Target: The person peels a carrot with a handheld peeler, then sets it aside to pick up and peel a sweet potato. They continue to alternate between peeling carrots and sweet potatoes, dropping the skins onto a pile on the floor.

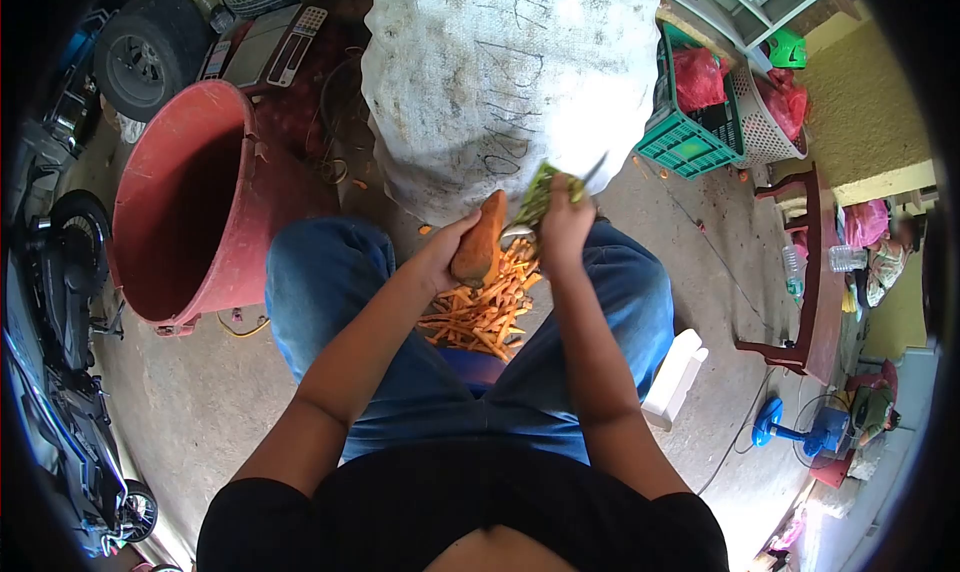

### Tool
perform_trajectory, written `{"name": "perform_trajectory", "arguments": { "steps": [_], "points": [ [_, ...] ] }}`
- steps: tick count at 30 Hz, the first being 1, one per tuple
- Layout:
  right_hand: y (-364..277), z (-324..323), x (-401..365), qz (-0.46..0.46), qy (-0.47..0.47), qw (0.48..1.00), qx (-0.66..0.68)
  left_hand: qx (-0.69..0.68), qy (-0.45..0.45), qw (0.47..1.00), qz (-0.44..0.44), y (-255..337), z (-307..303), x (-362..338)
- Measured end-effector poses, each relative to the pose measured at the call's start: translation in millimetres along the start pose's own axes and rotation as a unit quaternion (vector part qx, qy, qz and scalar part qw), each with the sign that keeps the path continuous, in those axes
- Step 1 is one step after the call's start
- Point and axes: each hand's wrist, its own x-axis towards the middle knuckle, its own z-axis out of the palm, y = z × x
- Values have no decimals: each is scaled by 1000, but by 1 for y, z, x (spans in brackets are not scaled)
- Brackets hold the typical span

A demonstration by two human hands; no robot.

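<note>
My left hand [440, 259] grips a large orange root, likely a sweet potato [480, 244], its cut face orange and its lower end brownish. In my right hand [566, 234] is a green patterned cutting tool [536, 198], with a grey metal point sticking out past the fingers and a shiny metal part near the root. Its exact kind is blurred. Beneath both hands, between my knees, lies a pile of cut orange sticks [485, 310]. Something blue [470, 369] shows at the pile's near edge, partly hidden by my legs.
Straight ahead stands a big white woven sack [510, 82]. A red tub [185, 202] is at the left, near a scale [275, 52] and a wheel [150, 57]. On the right are a green crate [690, 127], a wooden bench [818, 272] and a white object [675, 380].
</note>
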Motion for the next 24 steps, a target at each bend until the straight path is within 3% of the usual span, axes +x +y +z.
{"name": "perform_trajectory", "arguments": {
  "steps": [1, 3, 5, 9, 11, 13, 14, 15, 16, 18, 21, 23, 24],
  "points": [
    [-4, 6, -13, -3, -39, 999, 18, -32, 27, 999, 26, -1, 0, 2],
    [-11, 15, -31, -98, -66, 993, -23, -64, 10, 998, 22, -3, -1, 6],
    [-14, 20, -36, -107, -62, 992, -23, -98, -6, 995, 20, -4, -1, 6],
    [-14, 19, -35, -107, -55, 990, -73, -39, -38, 998, 12, -6, -5, 4],
    [8, 19, -19, -195, 9, 970, -148, -13, -55, 998, 8, -8, -6, 5],
    [23, -1, 27, -90, 46, 978, -183, 117, -11, 989, -87, -18, -5, 3],
    [33, -13, 50, -102, 106, 962, -230, 162, -4, 983, -88, -19, 11, -13],
    [31, -18, 59, -111, 167, 941, -274, 163, -2, 983, -90, -15, 17, -22],
    [33, -20, 58, -108, 169, 940, -275, 163, 4, 982, -93, -12, 23, -28],
    [29, -27, 60, -100, 187, 956, -203, 127, -19, 989, -77, -7, 20, -25],
    [13, -13, 31, -82, 60, 991, -90, 33, -34, 998, -35, 3, 1, -6],
    [-12, 0, -2, 5, -16, 999, 38, 24, 3, 1000, -9, 3, -1, -1],
    [-18, 3, -15, -13, -42, 999, 27, -29, -35, 999, -2, 1, -7, 6]
  ]
}}
